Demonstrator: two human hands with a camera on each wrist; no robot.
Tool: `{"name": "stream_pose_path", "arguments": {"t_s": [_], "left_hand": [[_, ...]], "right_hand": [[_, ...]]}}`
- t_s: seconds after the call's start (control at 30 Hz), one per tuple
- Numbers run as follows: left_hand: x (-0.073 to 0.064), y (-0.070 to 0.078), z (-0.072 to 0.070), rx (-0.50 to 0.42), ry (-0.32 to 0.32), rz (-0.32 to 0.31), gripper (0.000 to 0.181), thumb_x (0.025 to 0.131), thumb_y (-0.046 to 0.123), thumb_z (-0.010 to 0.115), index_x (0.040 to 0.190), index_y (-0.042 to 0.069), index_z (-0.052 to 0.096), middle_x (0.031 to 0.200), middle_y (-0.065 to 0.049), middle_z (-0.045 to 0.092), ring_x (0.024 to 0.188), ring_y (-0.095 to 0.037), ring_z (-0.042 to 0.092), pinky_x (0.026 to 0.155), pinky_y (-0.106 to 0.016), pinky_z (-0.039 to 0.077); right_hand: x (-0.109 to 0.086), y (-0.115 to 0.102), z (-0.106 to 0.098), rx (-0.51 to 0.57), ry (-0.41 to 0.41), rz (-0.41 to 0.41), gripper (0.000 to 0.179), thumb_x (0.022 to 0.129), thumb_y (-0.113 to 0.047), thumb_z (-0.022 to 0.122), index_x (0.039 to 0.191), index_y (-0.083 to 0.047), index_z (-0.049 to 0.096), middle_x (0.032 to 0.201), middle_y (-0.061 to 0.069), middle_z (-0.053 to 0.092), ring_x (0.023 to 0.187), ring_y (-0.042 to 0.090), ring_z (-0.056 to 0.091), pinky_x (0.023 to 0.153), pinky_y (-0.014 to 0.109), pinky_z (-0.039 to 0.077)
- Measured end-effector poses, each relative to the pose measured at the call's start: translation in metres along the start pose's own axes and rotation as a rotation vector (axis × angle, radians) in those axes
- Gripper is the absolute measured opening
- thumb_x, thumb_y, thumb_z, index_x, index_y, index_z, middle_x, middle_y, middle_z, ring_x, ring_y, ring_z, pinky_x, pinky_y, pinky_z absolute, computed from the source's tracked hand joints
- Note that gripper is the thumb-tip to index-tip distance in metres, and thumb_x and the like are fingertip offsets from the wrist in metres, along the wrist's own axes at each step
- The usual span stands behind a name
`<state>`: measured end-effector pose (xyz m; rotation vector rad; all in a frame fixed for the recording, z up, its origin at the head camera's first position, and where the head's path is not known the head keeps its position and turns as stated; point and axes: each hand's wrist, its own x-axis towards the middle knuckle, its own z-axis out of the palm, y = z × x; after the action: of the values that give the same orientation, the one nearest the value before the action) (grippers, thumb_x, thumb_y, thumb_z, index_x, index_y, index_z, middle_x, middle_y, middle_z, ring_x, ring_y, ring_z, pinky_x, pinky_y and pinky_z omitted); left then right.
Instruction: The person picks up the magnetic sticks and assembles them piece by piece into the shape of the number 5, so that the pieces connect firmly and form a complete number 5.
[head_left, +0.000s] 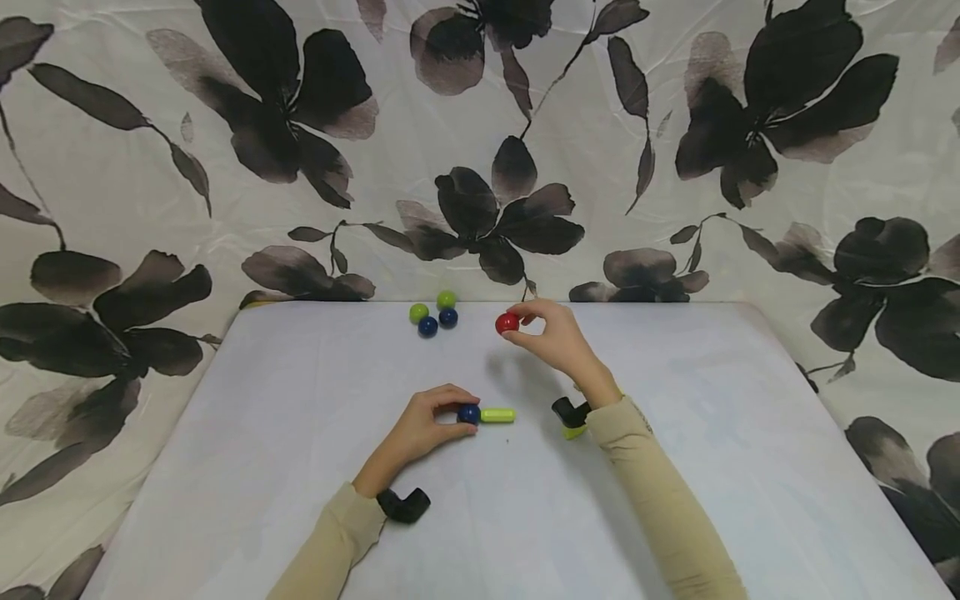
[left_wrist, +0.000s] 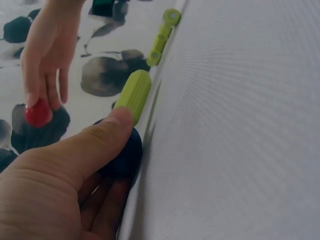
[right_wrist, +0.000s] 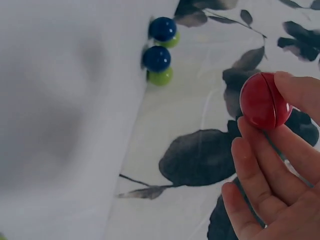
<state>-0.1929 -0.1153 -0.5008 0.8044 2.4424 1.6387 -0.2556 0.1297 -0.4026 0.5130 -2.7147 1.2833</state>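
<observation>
In the head view my left hand (head_left: 427,421) pinches a dark blue ball (head_left: 468,414) between thumb and fingers, low at the table. A short lime-green ribbed rod (head_left: 498,415) sticks out from the ball's right side, end against it. My right hand (head_left: 557,337) holds a shiny red ball (head_left: 507,323) by thumb and fingertips, raised above the table and casting a shadow. The right wrist view shows a seam line round the red ball (right_wrist: 265,101), with the other fingers spread loosely below it.
Two blue balls (head_left: 427,326) and two green balls (head_left: 418,313) sit clustered near the far edge of the white table (head_left: 300,467). A knobbly lime-green bar (left_wrist: 162,39) lies partly hidden beneath the right wrist in the head view. Behind hangs a floral cloth (head_left: 615,167).
</observation>
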Motion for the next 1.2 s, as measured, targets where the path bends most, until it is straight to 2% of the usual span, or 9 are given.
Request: {"name": "stream_pose_path", "arguments": {"t_s": [0.2,0.33,0.43,0.6,0.77,1.0,1.2], "left_hand": [[-0.002,0.023,-0.003,-0.008,-0.004,0.009,0.037,0.08,-0.001,0.081,0.115,-0.004,0.07,0.111,-0.013,0.069,0.104,-0.027,0.064,0.093,-0.037,0.051],[-0.003,0.025,-0.004,-0.006,0.003,0.019,0.037,0.079,-0.002,0.081,0.114,-0.005,0.07,0.11,-0.014,0.069,0.104,-0.028,0.064,0.093,-0.037,0.051],[-0.003,0.024,-0.003,-0.007,0.005,0.024,0.037,0.079,-0.002,0.081,0.114,-0.005,0.07,0.11,-0.014,0.069,0.103,-0.029,0.064,0.092,-0.037,0.052],[-0.003,0.024,-0.004,-0.015,0.0,0.013,0.036,0.079,-0.002,0.081,0.114,-0.005,0.07,0.11,-0.014,0.069,0.104,-0.028,0.064,0.093,-0.039,0.051],[-0.003,0.025,-0.005,-0.017,-0.003,0.012,0.036,0.079,-0.002,0.081,0.114,-0.004,0.07,0.111,-0.014,0.069,0.105,-0.027,0.064,0.094,-0.04,0.051],[-0.004,0.027,-0.006,-0.014,-0.002,0.011,0.036,0.079,-0.003,0.081,0.113,-0.005,0.07,0.111,-0.015,0.069,0.105,-0.028,0.064,0.094,-0.041,0.051],[-0.004,0.028,-0.006,-0.016,-0.004,0.001,0.036,0.079,-0.003,0.08,0.113,-0.004,0.07,0.111,-0.014,0.069,0.105,-0.027,0.064,0.095,-0.042,0.05]], "right_hand": [[-0.028,0.006,-0.008,-0.001,0.013,-0.006,0.036,0.085,-0.016,0.078,0.119,-0.005,0.07,0.109,0.007,0.07,0.098,0.026,0.06,0.083,0.042,0.046],[-0.044,0.012,-0.008,-0.008,0.001,-0.023,0.036,0.084,-0.012,0.078,0.119,-0.005,0.07,0.105,0.005,0.069,0.096,0.027,0.059,0.082,0.043,0.046],[-0.054,0.015,-0.008,0.0,-0.007,-0.041,0.034,0.084,-0.009,0.078,0.117,-0.004,0.071,0.103,0.005,0.068,0.095,0.03,0.06,0.083,0.049,0.048],[-0.064,0.021,-0.005,0.019,-0.036,-0.065,0.033,0.082,-0.005,0.078,0.114,-0.002,0.07,0.101,0.004,0.068,0.093,0.025,0.063,0.085,0.054,0.05],[-0.071,0.025,0.0,0.045,-0.101,-0.042,0.031,0.081,-0.005,0.079,0.11,0.0,0.07,0.098,0.004,0.067,0.091,0.022,0.067,0.086,0.05,0.053],[-0.076,0.032,0.008,0.003,-0.228,0.054,0.029,0.081,-0.01,0.08,0.107,-0.002,0.07,0.099,0.002,0.064,0.09,0.017,0.067,0.082,0.036,0.054],[-0.076,0.034,0.013,-0.055,-0.289,0.035,0.028,0.08,-0.008,0.08,0.106,-0.001,0.07,0.101,0.003,0.067,0.086,0.014,0.065,0.078,0.03,0.053]]}}
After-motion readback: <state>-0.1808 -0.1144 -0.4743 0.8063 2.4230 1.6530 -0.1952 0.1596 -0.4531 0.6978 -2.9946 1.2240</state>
